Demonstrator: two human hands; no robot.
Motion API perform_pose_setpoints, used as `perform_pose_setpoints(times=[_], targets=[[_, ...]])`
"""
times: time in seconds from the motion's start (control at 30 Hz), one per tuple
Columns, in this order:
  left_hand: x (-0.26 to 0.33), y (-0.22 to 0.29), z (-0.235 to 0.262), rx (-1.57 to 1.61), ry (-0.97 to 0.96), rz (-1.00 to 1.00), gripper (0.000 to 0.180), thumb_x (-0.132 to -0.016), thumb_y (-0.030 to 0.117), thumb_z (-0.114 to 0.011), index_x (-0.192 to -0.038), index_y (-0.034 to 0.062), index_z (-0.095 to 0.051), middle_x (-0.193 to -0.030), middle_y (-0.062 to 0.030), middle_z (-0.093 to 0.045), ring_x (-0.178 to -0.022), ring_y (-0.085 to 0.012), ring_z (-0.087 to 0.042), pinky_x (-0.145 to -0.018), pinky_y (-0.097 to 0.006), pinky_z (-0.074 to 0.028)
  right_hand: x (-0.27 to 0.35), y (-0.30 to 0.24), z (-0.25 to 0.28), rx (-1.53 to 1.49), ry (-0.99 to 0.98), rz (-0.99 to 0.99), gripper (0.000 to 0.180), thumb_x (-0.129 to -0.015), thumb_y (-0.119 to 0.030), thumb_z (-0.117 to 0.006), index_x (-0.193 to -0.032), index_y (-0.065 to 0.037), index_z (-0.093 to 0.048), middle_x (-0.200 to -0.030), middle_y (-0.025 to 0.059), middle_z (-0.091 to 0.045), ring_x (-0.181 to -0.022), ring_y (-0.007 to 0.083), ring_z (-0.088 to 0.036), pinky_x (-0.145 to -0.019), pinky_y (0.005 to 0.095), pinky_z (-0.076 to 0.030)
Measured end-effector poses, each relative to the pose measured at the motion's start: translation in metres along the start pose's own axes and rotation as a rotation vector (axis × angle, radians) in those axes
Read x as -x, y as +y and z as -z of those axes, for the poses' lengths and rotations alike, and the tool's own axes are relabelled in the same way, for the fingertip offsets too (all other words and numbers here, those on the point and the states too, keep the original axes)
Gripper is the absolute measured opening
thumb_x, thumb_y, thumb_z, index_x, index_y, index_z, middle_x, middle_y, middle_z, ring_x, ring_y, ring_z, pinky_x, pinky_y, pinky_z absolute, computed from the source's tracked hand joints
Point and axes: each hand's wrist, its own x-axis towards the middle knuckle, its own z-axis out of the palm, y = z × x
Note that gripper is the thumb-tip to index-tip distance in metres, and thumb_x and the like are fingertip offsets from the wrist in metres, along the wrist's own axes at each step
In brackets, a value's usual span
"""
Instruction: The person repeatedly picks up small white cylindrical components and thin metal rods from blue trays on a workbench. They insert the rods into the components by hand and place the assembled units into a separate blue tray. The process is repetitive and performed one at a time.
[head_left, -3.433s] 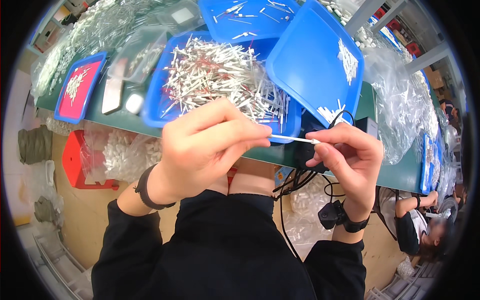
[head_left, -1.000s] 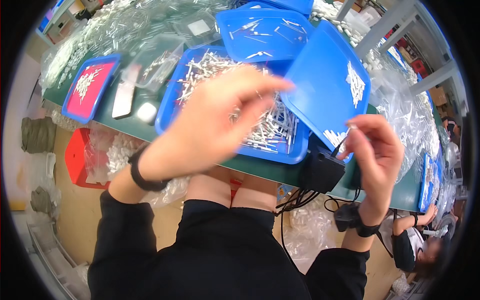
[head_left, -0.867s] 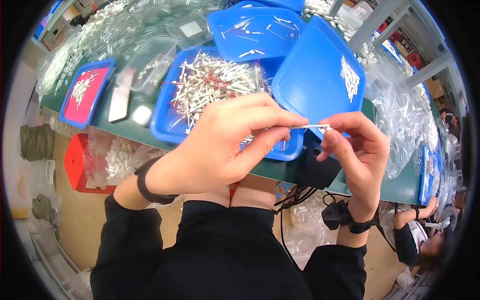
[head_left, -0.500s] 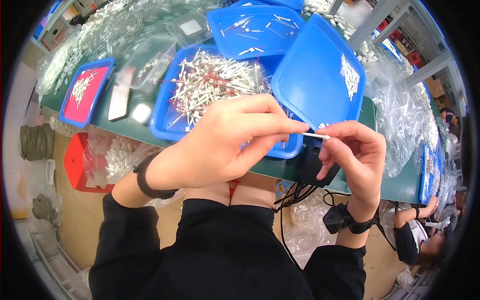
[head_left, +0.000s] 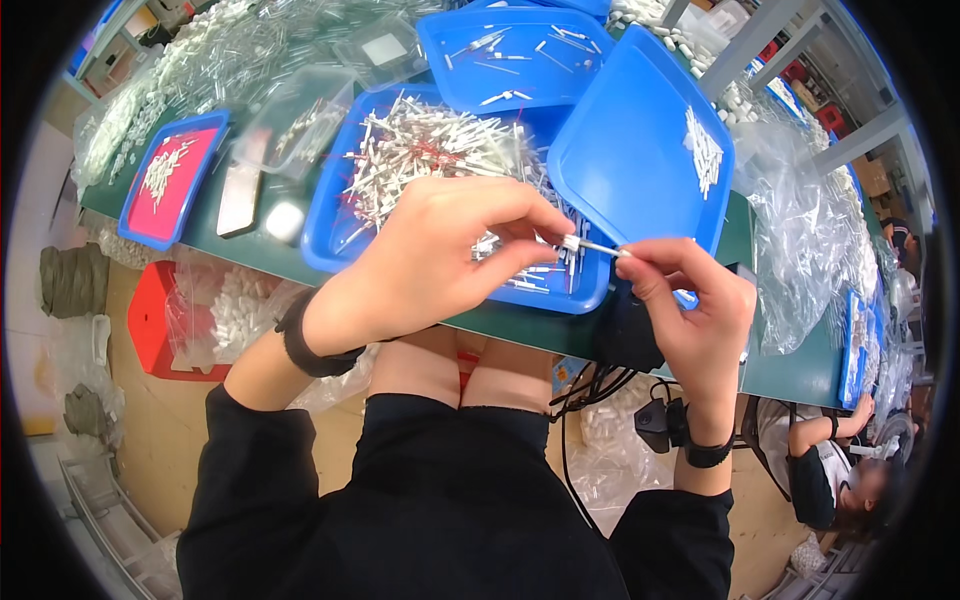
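Observation:
My left hand (head_left: 440, 250) pinches one end of a small thin white part (head_left: 590, 245) between thumb and forefinger. My right hand (head_left: 690, 310) pinches the other end with its fingertips. Both hands hover over the near edge of a large blue tray (head_left: 325, 225) heaped with many similar small white and metal parts (head_left: 430, 150). A second blue tray (head_left: 640, 150), tilted up to the right, holds a small cluster of white pieces (head_left: 705, 150).
A third blue tray (head_left: 520, 55) with a few parts lies farther back. A red-lined tray (head_left: 170, 175) sits far left on the green table (head_left: 500, 325). Clear plastic bags (head_left: 800, 230) lie right. A red stool (head_left: 165, 320) stands below. Another person (head_left: 840, 475) sits lower right.
My left hand swung back from over the tray to meet my right hand. Both now hold the thin white part between them, slightly lower than before.

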Motion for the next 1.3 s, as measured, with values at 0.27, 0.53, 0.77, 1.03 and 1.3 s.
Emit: perform_pose_setpoints(times=[0.27, 0.53, 0.77, 1.03, 1.3], targets=[[0.005, 0.007, -0.007, 0.012, 0.046, -0.048, 0.017, -0.076, -0.010, -0.060, -0.089, -0.0021, -0.068, -0.078, -0.0104, -0.068, -0.067, -0.0167, -0.066, -0.059, -0.025, -0.051, 0.002, -0.003, -0.010, 0.076, 0.100, 0.329, 0.013, -0.070, -0.002, -0.075, -0.080, -0.005, -0.068, -0.065, 0.0055, -0.062, -0.053, 0.0164, -0.056, -0.048, 0.0258, -0.042], [0.007, 0.003, -0.004, -0.033, 0.048, -0.005, 0.016, -0.078, -0.007, -0.059, -0.088, -0.0005, -0.069, -0.074, -0.0104, -0.067, -0.064, -0.0155, -0.066, -0.058, -0.025, -0.050, -0.001, -0.002, -0.014, 0.095, -0.029, 0.392, 0.050, -0.069, -0.004, -0.077, -0.113, 0.001, -0.055, -0.087, 0.0085, -0.068, -0.074, 0.0183, -0.065, -0.067, 0.0261, -0.050], [0.010, -0.080, 0.092, -0.663, 0.268, 0.112, 0.035, -0.077, 0.022, -0.073, -0.106, 0.0037, -0.065, -0.091, -0.0120, -0.068, -0.082, -0.0225, -0.065, -0.073, -0.033, -0.051, -0.027, 0.081, 0.043, 0.228, 0.004, -0.148, 0.029, -0.081, -0.016, -0.068, -0.105, -0.001, -0.061, -0.093, 0.0106, -0.067, -0.075, 0.0181, -0.063, -0.070, 0.0301, -0.049], [0.021, -0.193, 0.181, -0.739, -0.033, 0.930, 0.026, -0.071, 0.022, -0.068, -0.086, 0.0013, -0.071, -0.079, -0.0175, -0.068, -0.074, -0.0241, -0.067, -0.071, -0.032, -0.052, -0.022, 0.163, 0.065, 0.546, -0.404, -0.455, 0.023, -0.070, -0.018, -0.073, -0.075, 0.004, -0.067, -0.061, 0.0124, -0.061, -0.057, 0.0192, -0.059, -0.058, 0.0309, -0.046], [0.033, -0.223, 0.172, -0.818, 0.028, 0.897, 0.027, -0.067, 0.024, -0.070, -0.080, 0.0010, -0.070, -0.079, -0.0183, -0.068, -0.077, -0.0281, -0.067, -0.072, -0.035, -0.051, -0.024, 0.165, 0.053, 0.426, -0.452, -0.405, 0.018, -0.064, -0.011, -0.073, -0.075, 0.003, -0.068, -0.060, 0.0122, -0.061, -0.055, 0.0163, -0.058, -0.056, 0.0287, -0.046]])
